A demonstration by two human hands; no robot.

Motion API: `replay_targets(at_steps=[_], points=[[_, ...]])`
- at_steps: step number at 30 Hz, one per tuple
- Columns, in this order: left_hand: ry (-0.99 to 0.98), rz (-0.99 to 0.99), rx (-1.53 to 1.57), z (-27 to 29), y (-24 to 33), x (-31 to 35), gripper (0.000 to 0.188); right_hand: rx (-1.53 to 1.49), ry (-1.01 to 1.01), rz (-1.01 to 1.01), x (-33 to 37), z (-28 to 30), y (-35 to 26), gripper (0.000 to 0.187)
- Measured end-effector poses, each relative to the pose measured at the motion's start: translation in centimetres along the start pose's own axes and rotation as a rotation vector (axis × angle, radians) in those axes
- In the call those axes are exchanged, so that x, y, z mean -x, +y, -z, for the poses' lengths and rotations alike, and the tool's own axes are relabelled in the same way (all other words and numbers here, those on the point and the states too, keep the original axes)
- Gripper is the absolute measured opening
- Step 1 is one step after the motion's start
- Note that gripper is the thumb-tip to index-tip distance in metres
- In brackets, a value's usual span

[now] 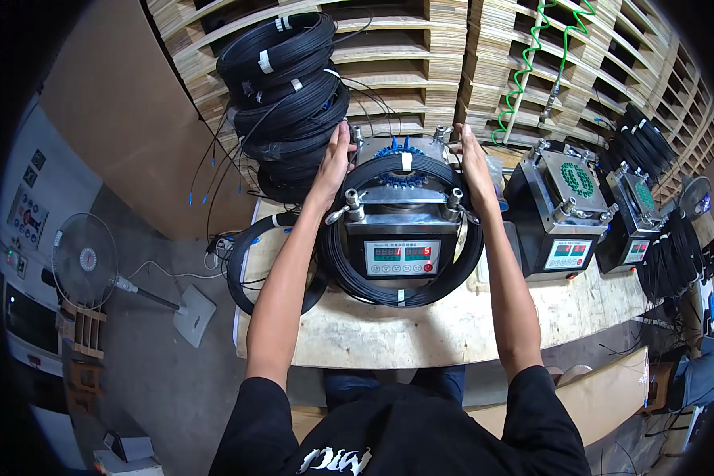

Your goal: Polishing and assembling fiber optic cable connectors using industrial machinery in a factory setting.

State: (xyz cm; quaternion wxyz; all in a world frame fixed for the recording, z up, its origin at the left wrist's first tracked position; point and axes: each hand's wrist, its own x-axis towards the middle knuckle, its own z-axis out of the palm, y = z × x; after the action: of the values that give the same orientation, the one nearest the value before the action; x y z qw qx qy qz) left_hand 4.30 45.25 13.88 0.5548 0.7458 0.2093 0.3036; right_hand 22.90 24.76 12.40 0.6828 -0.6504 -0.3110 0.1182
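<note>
A polishing-type machine [403, 213] with a metal top and a lit control panel [402, 257] stands before me. A ring of black cable [470, 266], tied with white bands, loops around its front. Blue connectors [404, 146] sit in a circle on its top plate, partly behind the cable. My left hand [333, 168] is at the far left corner, fingers stretched out beside a metal clamp post [357, 136]. Opposite it, my right hand [476, 168] reaches along the far right corner, fingers extended near another clamp post [442, 135]. Whether either hand touches its post, I cannot tell.
Stacked black cable coils [289, 111] rise at the back left; another coil [242, 274] lies by my left forearm. Two similar machines [567, 198] with green connectors stand rightward on the wooden table [357, 341]. Pallets [389, 63] line the back. A fan [87, 260] stands left.
</note>
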Motion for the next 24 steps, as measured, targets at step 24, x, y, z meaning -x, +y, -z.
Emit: replay_targets(at_steps=[24], points=[[0.011,0.062,0.000,-0.1,-0.2,0.0,0.092,0.156,0.025,0.093,0.0,0.1,-0.1,0.082]])
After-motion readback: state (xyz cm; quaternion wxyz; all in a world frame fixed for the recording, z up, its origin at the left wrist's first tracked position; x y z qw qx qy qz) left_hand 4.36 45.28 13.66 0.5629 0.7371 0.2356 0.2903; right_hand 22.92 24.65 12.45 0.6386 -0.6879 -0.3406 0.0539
